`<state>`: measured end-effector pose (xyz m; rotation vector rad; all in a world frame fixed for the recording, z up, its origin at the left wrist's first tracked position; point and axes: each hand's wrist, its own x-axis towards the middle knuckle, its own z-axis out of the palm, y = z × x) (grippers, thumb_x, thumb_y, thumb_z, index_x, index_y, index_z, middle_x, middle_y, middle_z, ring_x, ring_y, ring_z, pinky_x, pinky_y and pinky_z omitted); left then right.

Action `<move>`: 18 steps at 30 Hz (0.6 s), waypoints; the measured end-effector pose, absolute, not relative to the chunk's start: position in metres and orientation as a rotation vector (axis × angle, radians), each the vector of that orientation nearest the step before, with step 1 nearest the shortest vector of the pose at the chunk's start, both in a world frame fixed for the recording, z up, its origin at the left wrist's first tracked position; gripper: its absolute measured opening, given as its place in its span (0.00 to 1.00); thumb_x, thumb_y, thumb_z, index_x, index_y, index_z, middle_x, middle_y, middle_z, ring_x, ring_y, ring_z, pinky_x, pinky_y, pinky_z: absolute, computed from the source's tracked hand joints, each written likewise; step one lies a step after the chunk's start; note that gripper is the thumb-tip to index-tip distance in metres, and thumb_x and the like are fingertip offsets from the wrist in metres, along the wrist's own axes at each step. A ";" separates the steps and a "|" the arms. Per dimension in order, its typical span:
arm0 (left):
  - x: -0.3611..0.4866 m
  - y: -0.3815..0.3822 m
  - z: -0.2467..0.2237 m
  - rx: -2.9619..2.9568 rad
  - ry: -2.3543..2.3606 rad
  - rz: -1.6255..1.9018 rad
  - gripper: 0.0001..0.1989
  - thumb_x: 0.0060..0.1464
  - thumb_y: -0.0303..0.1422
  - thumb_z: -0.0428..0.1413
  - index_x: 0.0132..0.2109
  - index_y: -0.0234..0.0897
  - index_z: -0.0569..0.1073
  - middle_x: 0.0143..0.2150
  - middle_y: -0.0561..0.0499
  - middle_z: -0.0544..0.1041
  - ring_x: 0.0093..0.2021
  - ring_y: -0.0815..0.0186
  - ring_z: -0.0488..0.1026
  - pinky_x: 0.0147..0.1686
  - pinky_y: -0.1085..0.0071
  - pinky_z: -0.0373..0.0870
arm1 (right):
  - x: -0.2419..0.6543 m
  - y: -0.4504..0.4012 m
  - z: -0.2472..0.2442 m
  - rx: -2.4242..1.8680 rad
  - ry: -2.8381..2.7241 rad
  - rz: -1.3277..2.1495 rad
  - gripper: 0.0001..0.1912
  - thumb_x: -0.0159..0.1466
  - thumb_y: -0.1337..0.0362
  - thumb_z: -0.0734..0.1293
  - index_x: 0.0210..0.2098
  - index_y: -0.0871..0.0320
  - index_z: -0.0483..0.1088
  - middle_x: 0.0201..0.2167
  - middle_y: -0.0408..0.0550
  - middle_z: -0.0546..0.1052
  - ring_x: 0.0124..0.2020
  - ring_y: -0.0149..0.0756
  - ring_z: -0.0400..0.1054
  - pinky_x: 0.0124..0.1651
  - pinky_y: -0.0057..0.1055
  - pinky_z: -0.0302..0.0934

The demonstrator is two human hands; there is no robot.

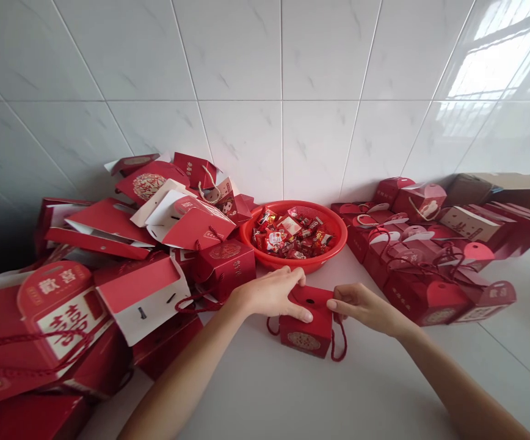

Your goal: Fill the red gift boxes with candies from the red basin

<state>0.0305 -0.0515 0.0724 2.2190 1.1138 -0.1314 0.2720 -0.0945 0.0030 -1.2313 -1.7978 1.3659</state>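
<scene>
A small red gift box (305, 343) with a round gold emblem on its front stands on the white surface in the middle. My left hand (274, 294) grips it from the left, thumb across the top near a dark round hole, fingers toward the far side. At the box's upper right edge, my right hand (361, 307) pinches with thumb and fingertips; whether it holds the edge or the cord is unclear. A dark red cord handle (342, 345) hangs at the right side, and a cord loop shows at the left. The far side is hidden by my left hand.
Just behind the box sits a red plastic basket (301, 264) with many wrapped candies (287, 232). Piled loosely on the left are red boxes (139, 293), several open. Rows of red boxes (425, 293) stand on the right, before a brown carton (512, 183). A tiled wall (246, 79) closes the back.
</scene>
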 end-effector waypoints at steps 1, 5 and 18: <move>0.032 -0.052 0.072 2.216 1.113 -0.129 0.32 0.47 0.55 0.62 0.52 0.43 0.65 0.54 0.46 0.68 0.54 0.51 0.68 0.47 0.61 0.67 | 0.269 -0.095 0.003 -1.227 -1.783 1.372 0.29 0.60 0.37 0.68 0.26 0.59 0.65 0.22 0.42 0.71 0.26 0.30 0.64 0.31 0.29 0.57; 0.036 -0.055 0.073 2.178 1.152 -0.155 0.33 0.48 0.55 0.61 0.55 0.43 0.65 0.57 0.44 0.67 0.56 0.49 0.68 0.50 0.58 0.68 | 0.257 -0.098 0.001 -1.215 -1.692 1.349 0.31 0.60 0.35 0.66 0.27 0.58 0.63 0.23 0.41 0.69 0.25 0.29 0.63 0.29 0.28 0.57; 0.042 -0.057 0.070 2.144 1.251 0.062 0.35 0.44 0.54 0.64 0.54 0.40 0.68 0.60 0.40 0.69 0.62 0.45 0.65 0.56 0.52 0.66 | 0.261 -0.105 0.037 -1.095 -1.577 1.467 0.24 0.58 0.44 0.73 0.29 0.59 0.67 0.19 0.39 0.69 0.22 0.27 0.62 0.29 0.28 0.57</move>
